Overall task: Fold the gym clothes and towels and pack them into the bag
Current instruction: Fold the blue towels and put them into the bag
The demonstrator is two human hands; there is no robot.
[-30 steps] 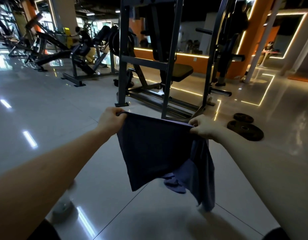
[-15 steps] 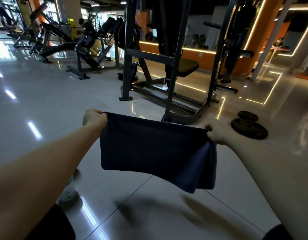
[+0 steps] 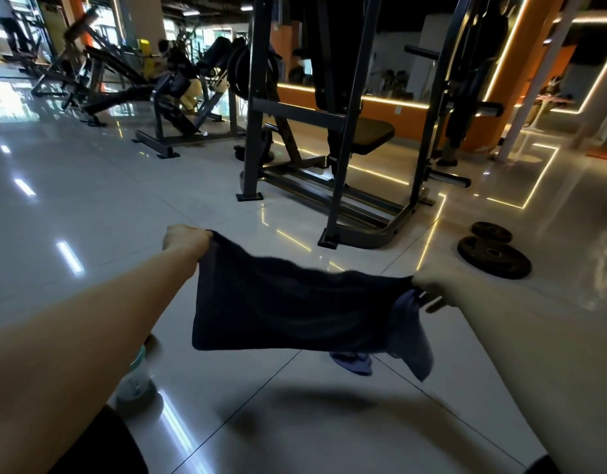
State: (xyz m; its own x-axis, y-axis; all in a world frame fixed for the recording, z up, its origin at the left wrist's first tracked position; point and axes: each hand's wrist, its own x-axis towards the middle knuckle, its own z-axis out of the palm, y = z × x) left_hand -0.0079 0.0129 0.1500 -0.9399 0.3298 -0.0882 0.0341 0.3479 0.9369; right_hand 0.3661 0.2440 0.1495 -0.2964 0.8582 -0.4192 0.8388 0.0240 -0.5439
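So our left hand and right hand each grip a top corner, spreading the dark cloth flat for folding.

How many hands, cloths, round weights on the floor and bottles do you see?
Hands: 2, the left hand and the right hand
Cloths: 1, the dark cloth held between them
Round weights: 2, the weight plates
Bottles: 1, the bottle
Total: 6
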